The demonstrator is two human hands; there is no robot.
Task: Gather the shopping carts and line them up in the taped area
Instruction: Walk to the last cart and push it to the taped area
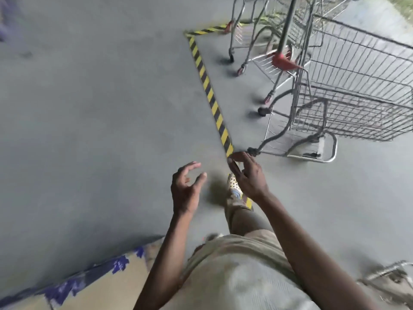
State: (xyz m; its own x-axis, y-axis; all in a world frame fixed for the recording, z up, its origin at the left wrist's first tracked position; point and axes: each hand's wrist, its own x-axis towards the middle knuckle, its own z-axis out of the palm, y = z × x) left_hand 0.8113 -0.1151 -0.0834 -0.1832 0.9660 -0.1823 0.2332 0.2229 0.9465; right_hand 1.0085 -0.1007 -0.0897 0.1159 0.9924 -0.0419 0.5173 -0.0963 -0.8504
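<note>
Bare wire-metal carts (348,90) on matt concrete floor (100,108).

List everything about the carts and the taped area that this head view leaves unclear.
- Behind the nearest cart, the far carts are cut off by the top edge and blurred, so their count is unclear.
- The nearest cart's right side runs off the right edge.
- The near end of the striped tape is hidden by the right hand and a shoe; its far side runs behind the carts.
- The metal frame at bottom right is blurred and cut off, so it is unidentifiable.

Carts (348,121) cut off @ top/right edge; tape (206,82) partly hidden by right hand (250,177) & shoe (234,187).
</note>
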